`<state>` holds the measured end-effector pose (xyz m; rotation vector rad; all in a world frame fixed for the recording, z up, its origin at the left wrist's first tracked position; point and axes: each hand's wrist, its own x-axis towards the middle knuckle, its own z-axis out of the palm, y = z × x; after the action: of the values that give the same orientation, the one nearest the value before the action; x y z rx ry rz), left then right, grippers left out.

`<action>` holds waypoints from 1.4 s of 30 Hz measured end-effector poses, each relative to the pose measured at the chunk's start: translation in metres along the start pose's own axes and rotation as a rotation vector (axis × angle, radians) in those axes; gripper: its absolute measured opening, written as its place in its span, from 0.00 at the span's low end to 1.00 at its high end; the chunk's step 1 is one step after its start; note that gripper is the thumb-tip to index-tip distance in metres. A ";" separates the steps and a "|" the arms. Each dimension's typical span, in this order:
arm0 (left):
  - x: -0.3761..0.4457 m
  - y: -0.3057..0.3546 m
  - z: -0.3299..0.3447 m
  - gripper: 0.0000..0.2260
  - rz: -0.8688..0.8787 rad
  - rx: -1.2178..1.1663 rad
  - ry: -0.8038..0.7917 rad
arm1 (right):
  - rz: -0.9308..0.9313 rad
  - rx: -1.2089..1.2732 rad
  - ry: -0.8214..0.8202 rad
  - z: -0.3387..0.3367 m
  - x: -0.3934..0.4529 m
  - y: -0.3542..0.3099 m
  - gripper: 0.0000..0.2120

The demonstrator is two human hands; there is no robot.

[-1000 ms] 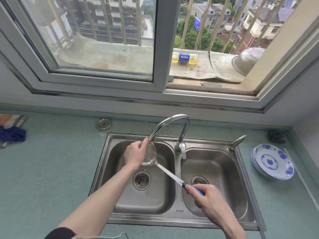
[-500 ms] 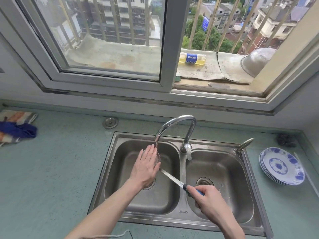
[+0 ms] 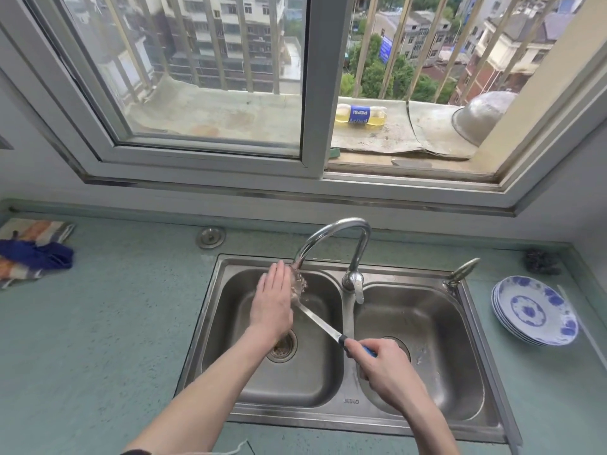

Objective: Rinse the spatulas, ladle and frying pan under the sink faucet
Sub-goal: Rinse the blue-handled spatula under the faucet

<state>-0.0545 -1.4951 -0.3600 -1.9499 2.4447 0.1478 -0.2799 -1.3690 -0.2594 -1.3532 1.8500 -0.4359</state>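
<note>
A steel ladle (image 3: 317, 320) with a blue handle slants over the left basin of the double sink (image 3: 348, 402). Its bowl sits under the spout of the curved faucet (image 3: 331, 234), where water splashes. My right hand (image 3: 382, 366) grips the blue handle above the divider between the basins. My left hand (image 3: 274, 300) lies flat, fingers together and straight, against the ladle's bowl and hides most of it. No spatula or frying pan shows.
A stack of blue-and-white plates (image 3: 533, 313) stands right of the sink. Cloths (image 3: 33, 254) lie on the green counter at far left. A round plug (image 3: 210, 237) sits behind the sink, a dark scrubber (image 3: 542, 261) at back right. The window is above.
My left hand went from cupping the ladle's bowl with curled fingers to a flat palm, then slid up toward the spout. The right hand kept its grip on the handle.
</note>
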 end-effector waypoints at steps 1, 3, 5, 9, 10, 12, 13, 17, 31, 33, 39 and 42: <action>0.003 0.002 -0.004 0.41 0.002 0.011 -0.028 | -0.011 0.004 0.011 0.001 0.000 0.000 0.27; 0.001 0.009 -0.002 0.40 0.116 0.001 -0.062 | -0.008 0.001 0.061 0.004 0.002 0.001 0.27; -0.010 0.017 0.006 0.40 0.275 -0.065 -0.112 | 0.002 -0.016 0.089 0.007 0.003 0.002 0.27; -0.013 0.006 0.013 0.42 0.335 -0.051 -0.100 | -0.005 -0.003 0.039 0.004 -0.002 0.009 0.27; -0.011 0.001 0.010 0.43 0.303 -0.036 -0.068 | 0.003 0.037 0.014 0.004 -0.004 0.011 0.27; -0.008 -0.001 0.002 0.43 0.296 -0.020 -0.045 | 0.012 0.095 0.008 0.007 -0.006 0.011 0.27; -0.008 0.003 0.000 0.43 0.322 -0.018 -0.061 | 0.010 0.103 0.020 0.009 -0.005 0.009 0.27; -0.011 0.011 0.000 0.42 0.322 -0.025 -0.105 | 0.002 0.081 0.054 0.014 -0.002 0.007 0.29; 0.000 0.000 -0.014 0.40 0.234 0.111 -0.082 | 0.050 0.252 -0.066 0.011 -0.011 0.016 0.30; -0.005 0.010 -0.009 0.41 0.303 0.099 -0.122 | 0.054 0.262 -0.029 0.012 -0.010 0.013 0.33; -0.001 0.006 -0.012 0.40 0.265 0.103 -0.073 | 0.062 0.308 -0.037 0.013 -0.010 0.014 0.32; -0.008 0.012 -0.008 0.41 0.401 0.076 -0.121 | 0.059 0.274 -0.015 0.012 -0.010 0.012 0.33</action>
<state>-0.0637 -1.4856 -0.3509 -1.3574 2.6799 0.1668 -0.2770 -1.3532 -0.2711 -1.1112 1.7406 -0.6224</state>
